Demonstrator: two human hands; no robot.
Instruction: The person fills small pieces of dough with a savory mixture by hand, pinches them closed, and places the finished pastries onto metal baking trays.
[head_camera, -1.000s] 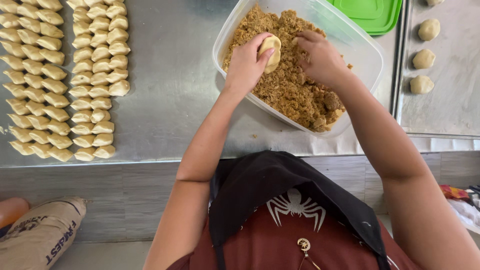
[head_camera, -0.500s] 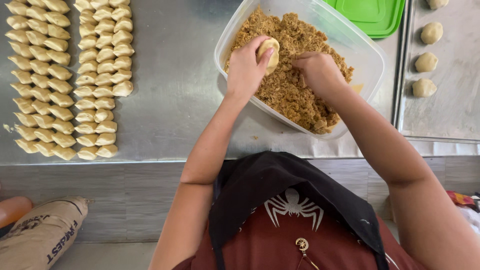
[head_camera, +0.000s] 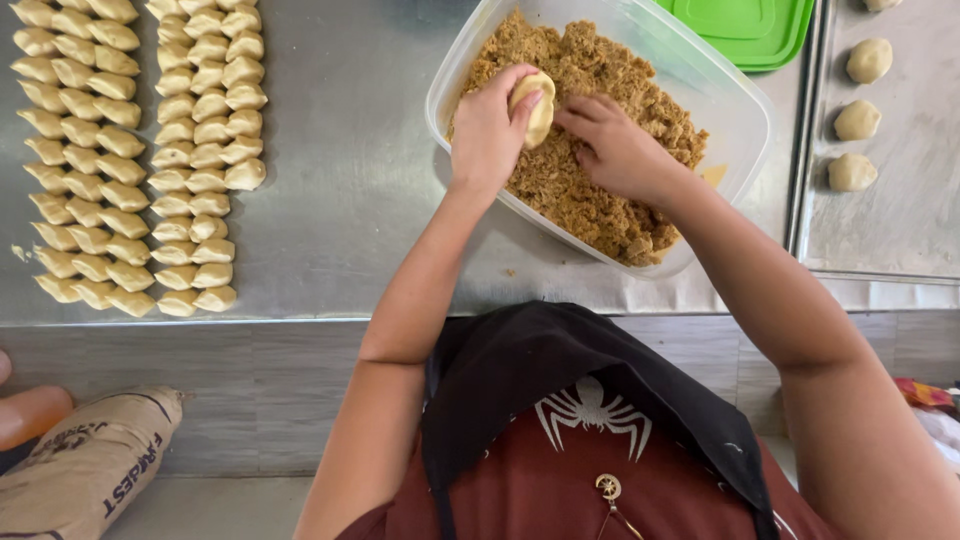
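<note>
**Dough cup in your left hand, right hand in the filling**

The dough piece (head_camera: 531, 105) sits pinched between the thumb and fingers of your left hand (head_camera: 490, 135), held just above the brown crumbly filling (head_camera: 590, 170). It is an oval cup with its long axis running roughly up and away from your wrist, its open face turned toward your right hand (head_camera: 615, 150). Your left hand is curled closed around the dough. Your right hand is just beside it, to the right, fingers bent down into the filling with the fingertips pointing at the dough; whether it has a pinch of filling in it you cannot tell from here. Your left hand is the one carrying the piece; your right is the nearer to the filling.

Both hands work inside the clear plastic tub (head_camera: 745, 110), which rests on the steel bench (head_camera: 340, 200). Beyond your right hand lies the green lid (head_camera: 745, 30), and further right a tray (head_camera: 900, 230) with round dough balls (head_camera: 853, 172). Well to the left of your left hand run rows of shaped pastries (head_camera: 130, 150).

Compared with half a second ago, your right hand has come up out of the filling and closer to the dough, while your left hand has kept its grip in much the same spot.
</note>
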